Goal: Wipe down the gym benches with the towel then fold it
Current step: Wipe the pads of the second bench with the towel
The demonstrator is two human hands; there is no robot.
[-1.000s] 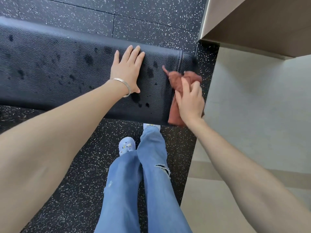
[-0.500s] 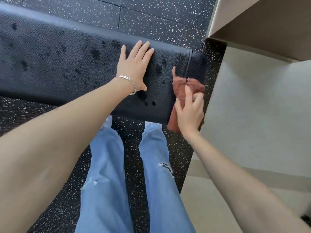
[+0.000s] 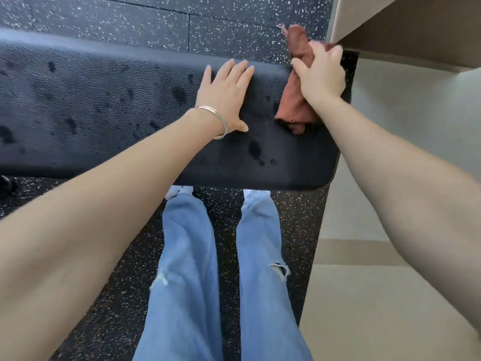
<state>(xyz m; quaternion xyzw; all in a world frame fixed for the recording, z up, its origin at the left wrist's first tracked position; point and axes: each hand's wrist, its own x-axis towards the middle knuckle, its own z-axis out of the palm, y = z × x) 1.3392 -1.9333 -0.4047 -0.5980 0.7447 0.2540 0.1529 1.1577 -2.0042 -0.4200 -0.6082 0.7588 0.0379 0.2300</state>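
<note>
A black padded gym bench [image 3: 109, 100] runs across the view, dotted with dark wet spots. My left hand [image 3: 225, 92] lies flat on its top near the right end, fingers straight, a thin bracelet on the wrist. My right hand [image 3: 321, 72] grips a rust-red towel [image 3: 294, 105] bunched at the bench's far right end; one towel corner sticks up past the far edge, the rest lies on the pad under my hand.
Black speckled rubber flooring [image 3: 234, 19] surrounds the bench. A pale tiled floor [image 3: 403, 126] begins right of the bench's end, and a beige wall or ledge [image 3: 416, 29] stands at the top right. My legs in blue jeans [image 3: 187, 256] stand close against the bench's near edge.
My right hand has pushed the towel from the bench's near edge toward its far edge at the right end. My left hand stays flat on the pad. I have stepped closer.
</note>
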